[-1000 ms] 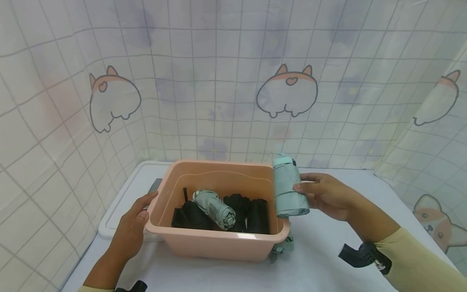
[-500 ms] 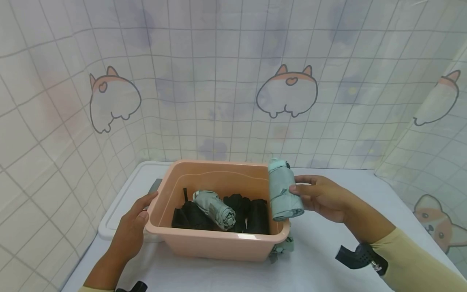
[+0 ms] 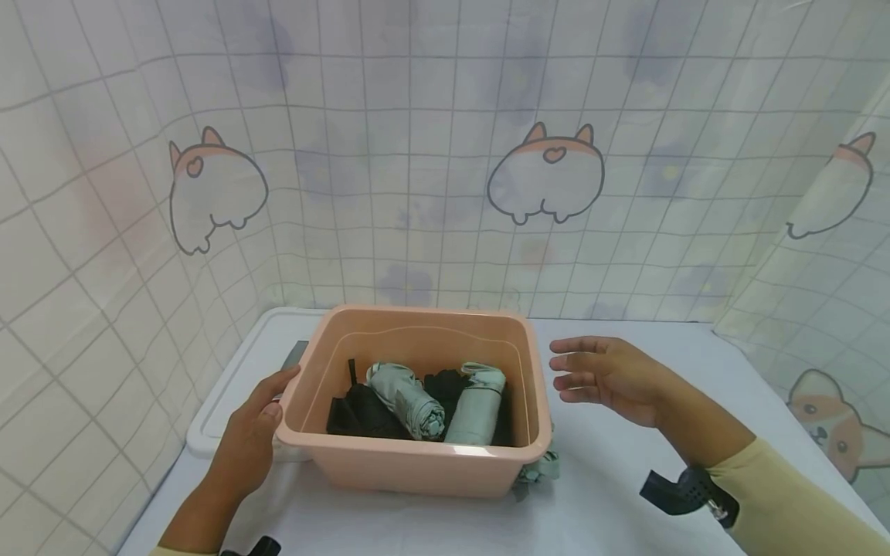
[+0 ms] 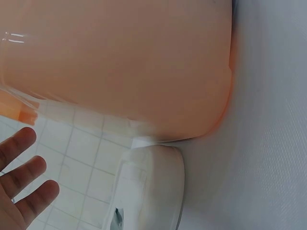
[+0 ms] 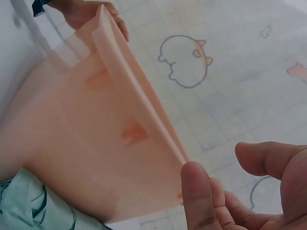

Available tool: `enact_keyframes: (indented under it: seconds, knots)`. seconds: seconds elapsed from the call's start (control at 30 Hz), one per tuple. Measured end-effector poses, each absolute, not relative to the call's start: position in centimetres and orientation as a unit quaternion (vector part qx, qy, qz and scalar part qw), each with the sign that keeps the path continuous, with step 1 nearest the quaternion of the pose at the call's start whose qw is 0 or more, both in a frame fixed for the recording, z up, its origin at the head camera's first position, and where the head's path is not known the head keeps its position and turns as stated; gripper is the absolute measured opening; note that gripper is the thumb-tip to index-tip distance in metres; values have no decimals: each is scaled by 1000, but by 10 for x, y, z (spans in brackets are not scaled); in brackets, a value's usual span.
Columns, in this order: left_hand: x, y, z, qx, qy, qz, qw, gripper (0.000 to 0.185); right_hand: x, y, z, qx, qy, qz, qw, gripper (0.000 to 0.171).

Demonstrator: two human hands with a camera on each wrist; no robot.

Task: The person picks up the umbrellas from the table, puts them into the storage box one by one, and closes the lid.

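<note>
A peach plastic basin stands on the white table. Inside lie two rolled pale-green folding umbrellas, a crumpled one near the middle and a smoother one to its right. Black folded items lie beneath and beside them. My left hand is at the basin's left rim; its fingers look straight and spread in the left wrist view. My right hand hovers just right of the basin, holding nothing, fingers extended. The right wrist view shows its thumb and fingers apart.
Behind the basin on the left lies a white lid or flat box with a grey patch. A crumpled green cloth-like thing pokes out at the basin's right side. A tile-patterned curtain surrounds the table.
The smoother green umbrella has left my right hand and now lies in the basin, over the black items on the right. My left hand has stayed at the rim.
</note>
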State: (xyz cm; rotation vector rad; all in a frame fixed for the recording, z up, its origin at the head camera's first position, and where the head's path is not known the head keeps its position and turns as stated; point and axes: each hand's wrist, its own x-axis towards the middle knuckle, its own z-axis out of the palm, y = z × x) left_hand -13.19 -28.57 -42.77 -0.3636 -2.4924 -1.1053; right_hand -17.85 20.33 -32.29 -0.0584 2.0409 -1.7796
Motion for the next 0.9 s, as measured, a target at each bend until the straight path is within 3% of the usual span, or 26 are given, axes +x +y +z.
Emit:
enact_keyframes:
  seconds: [0.63, 0.9]
  knots:
    - [-133, -285, -426, -129, -891, -391, 192, 50, -179, 209, -383, 60, 768, -598, 222, 63]
    - [-131, -284, -425, -114, -897, -390, 177, 49, -180, 203, -400, 79, 749, -613, 236, 55]
